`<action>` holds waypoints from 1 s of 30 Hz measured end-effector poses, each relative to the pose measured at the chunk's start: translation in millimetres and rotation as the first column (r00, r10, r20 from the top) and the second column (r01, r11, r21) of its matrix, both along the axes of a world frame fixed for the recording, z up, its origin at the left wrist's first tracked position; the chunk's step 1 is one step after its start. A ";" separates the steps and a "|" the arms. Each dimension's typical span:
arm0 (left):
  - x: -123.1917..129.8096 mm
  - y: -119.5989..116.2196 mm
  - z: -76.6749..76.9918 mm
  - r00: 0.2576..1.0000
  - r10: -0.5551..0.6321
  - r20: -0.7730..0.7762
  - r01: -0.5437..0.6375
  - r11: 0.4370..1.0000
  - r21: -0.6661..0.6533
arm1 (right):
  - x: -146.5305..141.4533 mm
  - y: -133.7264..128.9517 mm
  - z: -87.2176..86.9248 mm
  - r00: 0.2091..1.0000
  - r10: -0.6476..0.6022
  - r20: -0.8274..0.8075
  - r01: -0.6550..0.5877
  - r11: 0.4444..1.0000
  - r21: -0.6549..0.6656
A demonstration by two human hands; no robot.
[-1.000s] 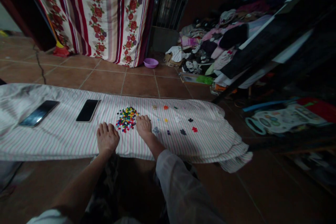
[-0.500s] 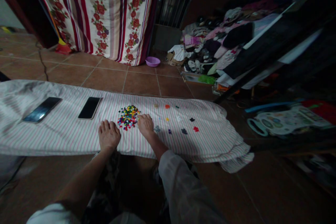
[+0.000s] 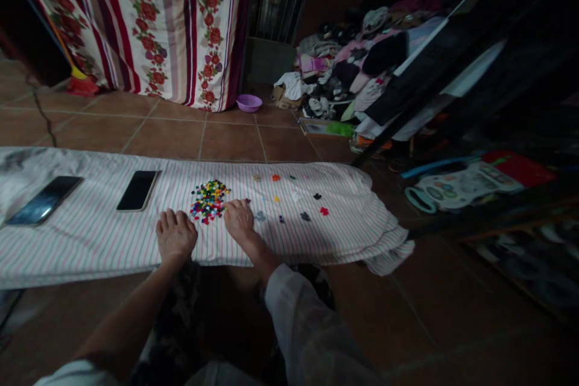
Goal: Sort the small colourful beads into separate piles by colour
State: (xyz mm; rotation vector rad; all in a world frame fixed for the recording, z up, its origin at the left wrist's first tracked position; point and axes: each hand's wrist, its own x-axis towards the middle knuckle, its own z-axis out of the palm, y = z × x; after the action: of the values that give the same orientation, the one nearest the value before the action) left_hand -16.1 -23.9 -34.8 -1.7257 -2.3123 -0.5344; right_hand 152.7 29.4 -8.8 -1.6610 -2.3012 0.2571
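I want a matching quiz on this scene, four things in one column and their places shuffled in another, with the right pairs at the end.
1. Round purple bowl
2. Heap of small multicoloured pieces
3. Bare left hand
4. Small red cluster

A. At the fingertips of the right hand
B. Right of the dark grey cluster
C. On the brown tiled floor
D. Nearer than the other hand to the pale-edged black phone

Pairs: 1-C, 2-A, 3-D, 4-B

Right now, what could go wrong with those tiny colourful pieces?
The right hand is at the multicoloured pile of tiny pieces; a nudge might scatter some. The small grey cluster beside that hand could get brushed. The left hand rests on the striped white cloth; dragging it might shift pieces.
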 end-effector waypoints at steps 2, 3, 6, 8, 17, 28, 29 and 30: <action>0.9 -0.8 1.7 1.000 -0.002 -0.002 0.002 1.000 0.001 | 0.0 -5.8 1.8 1.000 0.009 -0.016 -0.009 1.000 0.003; 1.3 -1.1 2.5 1.000 -0.002 -0.007 0.002 1.000 0.000 | 0.1 -8.3 2.2 1.000 0.015 -0.025 -0.015 1.000 0.001; 2.1 -1.2 3.9 1.000 0.001 -0.019 -0.001 1.000 -0.010 | 0.8 -14.0 1.6 0.999 0.029 -0.033 -0.030 0.999 -0.011; 2.3 -1.1 4.4 1.000 0.003 -0.013 -0.004 1.000 -0.012 | 0.9 -16.8 -0.2 0.999 0.034 -0.032 -0.035 0.999 -0.016; 1.5 -0.8 5.3 0.999 0.019 -0.029 -0.021 0.999 -0.043 | -5.0 -21.0 -11.6 0.990 -0.055 -0.129 0.051 0.998 -0.034; -1.3 0.5 -1.6 0.999 0.018 -0.034 -0.019 0.999 -0.026 | -1.4 -0.3 -40.5 0.739 -0.231 -0.633 0.112 0.968 -0.223; -1.3 0.6 -1.9 0.999 0.020 -0.039 -0.021 0.999 -0.028 | -1.6 2.2 -44.7 0.685 -0.254 -0.683 0.101 0.961 -0.256; -1.4 0.9 -2.3 0.999 0.021 -0.042 -0.022 0.999 -0.030 | -2.3 4.7 -48.7 0.628 -0.271 -0.730 0.085 0.956 -0.282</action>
State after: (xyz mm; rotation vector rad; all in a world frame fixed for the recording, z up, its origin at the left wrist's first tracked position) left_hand -17.5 -23.0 -37.1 -1.7063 -2.3190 -0.4572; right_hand 150.4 34.1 -57.5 -1.4460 -1.4780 0.9975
